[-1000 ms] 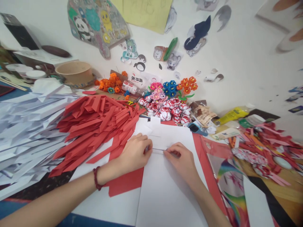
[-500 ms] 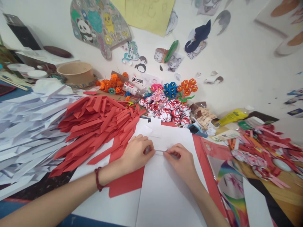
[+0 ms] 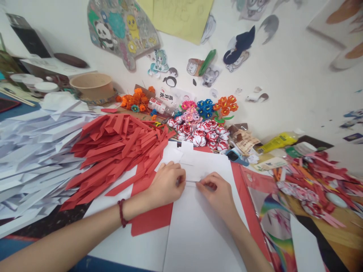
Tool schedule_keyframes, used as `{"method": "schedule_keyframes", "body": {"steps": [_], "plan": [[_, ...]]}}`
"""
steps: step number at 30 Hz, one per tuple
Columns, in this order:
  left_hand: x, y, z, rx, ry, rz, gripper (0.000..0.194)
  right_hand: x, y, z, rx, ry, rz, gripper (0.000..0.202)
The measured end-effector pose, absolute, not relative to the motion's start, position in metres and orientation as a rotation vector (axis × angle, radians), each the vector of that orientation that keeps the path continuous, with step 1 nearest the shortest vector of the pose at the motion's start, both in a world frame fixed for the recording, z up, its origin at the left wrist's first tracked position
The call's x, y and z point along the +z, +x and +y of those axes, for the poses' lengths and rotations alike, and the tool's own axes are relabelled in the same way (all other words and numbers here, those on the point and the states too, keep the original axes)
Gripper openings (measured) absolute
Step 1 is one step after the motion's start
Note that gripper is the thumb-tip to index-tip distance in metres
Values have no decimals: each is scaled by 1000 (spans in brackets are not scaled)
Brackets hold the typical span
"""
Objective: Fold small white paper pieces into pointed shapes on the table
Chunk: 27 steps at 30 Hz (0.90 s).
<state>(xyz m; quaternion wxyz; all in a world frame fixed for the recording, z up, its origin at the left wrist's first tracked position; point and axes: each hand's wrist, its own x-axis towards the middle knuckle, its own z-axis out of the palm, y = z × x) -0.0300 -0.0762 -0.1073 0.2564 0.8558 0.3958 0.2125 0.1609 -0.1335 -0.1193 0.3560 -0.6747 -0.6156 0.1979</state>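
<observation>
A narrow folded strip of white paper (image 3: 191, 181) spans the small gap between my hands. My left hand (image 3: 168, 182) has its fingers curled and pinched at the strip's left end. At the right end, my right hand (image 3: 216, 192) pinches it between thumb and forefinger. Both hands rest over a large white paper sheet (image 3: 198, 234), and white on white makes the strip's edges hard to make out. Just beyond the fingers lie small white paper pieces (image 3: 187, 149). Under my left wrist shows a piece of red paper (image 3: 150, 221).
Left of the hands are heaps of folded red strips (image 3: 113, 151) and white strips (image 3: 36, 158). Paper rosettes (image 3: 200, 140) and small flowers (image 3: 205, 108) stand against the wall. Red and pink scraps (image 3: 314, 181) lie at the right, near a yellow bottle (image 3: 279, 141).
My left hand has turned slightly, its fingers curling closer together at the strip. My right hand keeps its pinch in nearly the same place. The whole view has shifted slightly.
</observation>
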Motion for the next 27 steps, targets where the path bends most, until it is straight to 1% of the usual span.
{"method": "schedule_keyframes", "body": {"steps": [22, 27], "plan": [[-107, -26, -79, 552, 2372, 1147, 6, -116, 159, -133, 505, -1790, -1559, 13], [-107, -28, -80, 594, 2298, 1131, 19, -116, 160, -133, 532, -1792, -1539, 12]]}}
